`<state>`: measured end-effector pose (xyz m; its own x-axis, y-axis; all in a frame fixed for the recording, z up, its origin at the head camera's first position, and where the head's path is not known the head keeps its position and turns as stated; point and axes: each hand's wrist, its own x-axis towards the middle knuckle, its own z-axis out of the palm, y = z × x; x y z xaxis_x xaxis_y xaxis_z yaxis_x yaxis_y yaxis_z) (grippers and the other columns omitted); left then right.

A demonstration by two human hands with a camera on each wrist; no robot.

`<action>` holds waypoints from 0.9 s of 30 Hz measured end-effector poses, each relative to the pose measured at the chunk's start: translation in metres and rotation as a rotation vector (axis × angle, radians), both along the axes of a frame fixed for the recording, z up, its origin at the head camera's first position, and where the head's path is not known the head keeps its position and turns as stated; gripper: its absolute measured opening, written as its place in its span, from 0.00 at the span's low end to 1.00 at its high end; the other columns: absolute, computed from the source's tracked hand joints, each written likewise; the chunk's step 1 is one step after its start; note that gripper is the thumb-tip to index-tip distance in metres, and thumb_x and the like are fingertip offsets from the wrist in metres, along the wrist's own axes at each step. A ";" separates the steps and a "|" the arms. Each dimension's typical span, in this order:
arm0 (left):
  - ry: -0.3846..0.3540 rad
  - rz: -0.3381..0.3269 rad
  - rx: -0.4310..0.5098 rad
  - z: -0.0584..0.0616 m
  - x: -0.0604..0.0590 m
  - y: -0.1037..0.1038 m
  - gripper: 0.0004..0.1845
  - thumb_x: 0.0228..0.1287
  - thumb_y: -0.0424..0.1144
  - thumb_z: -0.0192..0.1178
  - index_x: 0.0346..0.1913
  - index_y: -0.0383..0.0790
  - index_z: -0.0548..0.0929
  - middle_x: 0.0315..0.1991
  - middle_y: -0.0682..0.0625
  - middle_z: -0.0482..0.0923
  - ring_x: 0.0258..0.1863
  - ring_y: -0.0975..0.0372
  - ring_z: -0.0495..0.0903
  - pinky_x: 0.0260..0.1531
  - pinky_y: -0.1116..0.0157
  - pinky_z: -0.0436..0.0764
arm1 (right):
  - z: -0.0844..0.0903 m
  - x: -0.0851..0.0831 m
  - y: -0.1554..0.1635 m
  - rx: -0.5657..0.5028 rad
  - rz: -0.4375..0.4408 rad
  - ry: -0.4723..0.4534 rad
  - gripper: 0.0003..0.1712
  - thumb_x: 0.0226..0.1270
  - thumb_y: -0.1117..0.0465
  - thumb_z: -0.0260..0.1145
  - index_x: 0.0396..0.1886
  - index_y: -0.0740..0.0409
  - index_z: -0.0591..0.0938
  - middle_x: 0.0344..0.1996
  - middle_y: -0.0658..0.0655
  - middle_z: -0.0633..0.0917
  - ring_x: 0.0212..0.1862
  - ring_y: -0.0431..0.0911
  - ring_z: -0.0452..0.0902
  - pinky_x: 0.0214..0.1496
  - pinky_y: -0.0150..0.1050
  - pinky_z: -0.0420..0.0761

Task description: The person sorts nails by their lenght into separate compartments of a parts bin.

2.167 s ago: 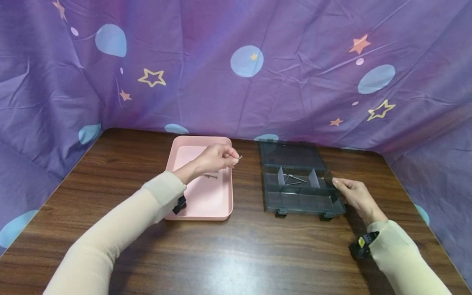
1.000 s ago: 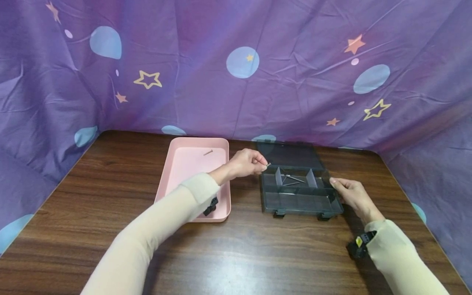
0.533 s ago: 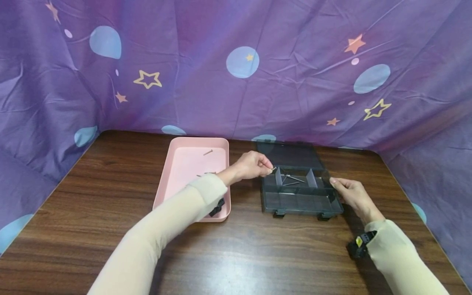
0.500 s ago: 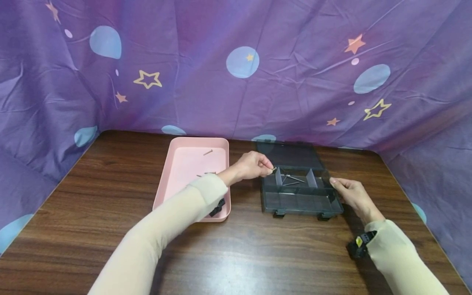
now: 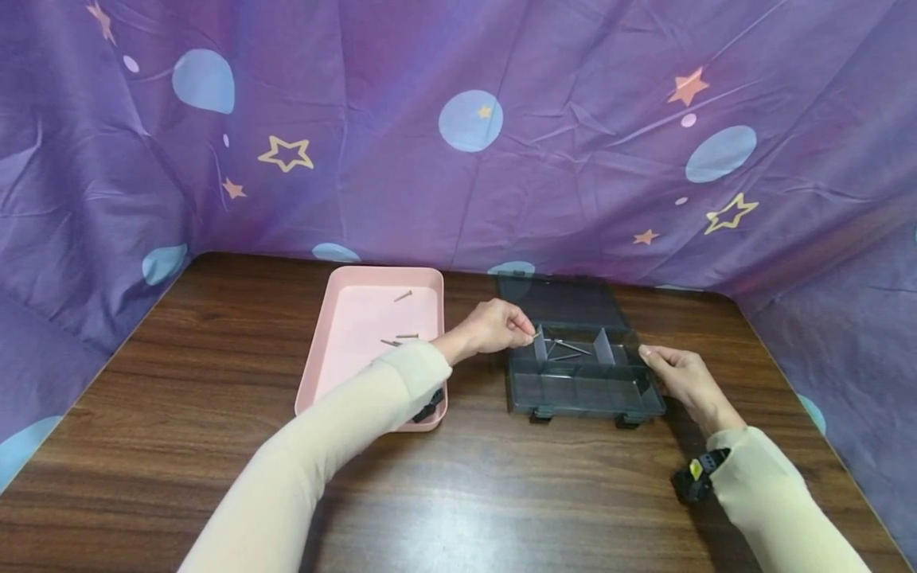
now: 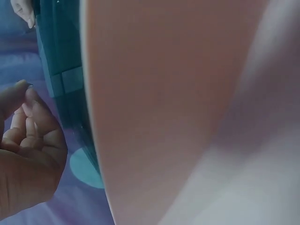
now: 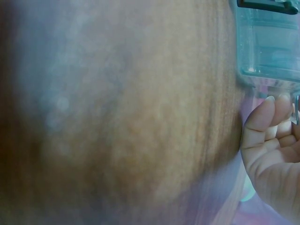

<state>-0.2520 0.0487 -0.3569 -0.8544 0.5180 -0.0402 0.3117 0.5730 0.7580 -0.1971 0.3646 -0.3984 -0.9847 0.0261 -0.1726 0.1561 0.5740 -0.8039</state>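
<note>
My left hand (image 5: 494, 326) pinches a small screw (image 5: 536, 334) between thumb and fingertips, over the left compartment at the back of a dark see-through organizer box (image 5: 587, 394). Only the screw's end shows past the fingers. Thin silver nails (image 5: 573, 348) lie crossed in the middle back compartment, between two pale dividers. At the box's right side, my right hand (image 5: 688, 382) grips the edge with thumb and fingers. The right wrist view shows the thumb (image 7: 261, 114) and a finger meeting right at the box wall.
Left of the box stands a pink tray (image 5: 315, 374) holding a few screws (image 5: 407, 336), partly behind the left sleeve. The box's lid (image 5: 562, 301) lies open toward the back. A purple curtain (image 5: 387, 159) hangs behind the wooden table (image 5: 501, 493).
My left hand has carried the screw rightward from above the pink tray to the box, sinking slightly at the end. My right hand stays at the box's edge.
</note>
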 end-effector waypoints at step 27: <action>0.032 0.047 -0.113 -0.006 0.000 0.005 0.05 0.55 0.41 0.68 0.35 0.47 0.88 0.33 0.56 0.87 0.34 0.70 0.80 0.44 0.74 0.74 | -0.003 0.000 0.000 -0.057 -0.003 0.027 0.36 0.73 0.47 0.50 0.61 0.78 0.66 0.35 0.34 0.80 0.35 0.25 0.73 0.36 0.27 0.78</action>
<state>-0.2515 0.0537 -0.3630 -0.8795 0.4709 -0.0688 0.3052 0.6690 0.6777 -0.1973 0.3649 -0.4013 -0.9889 0.0198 -0.1475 0.1358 0.5265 -0.8392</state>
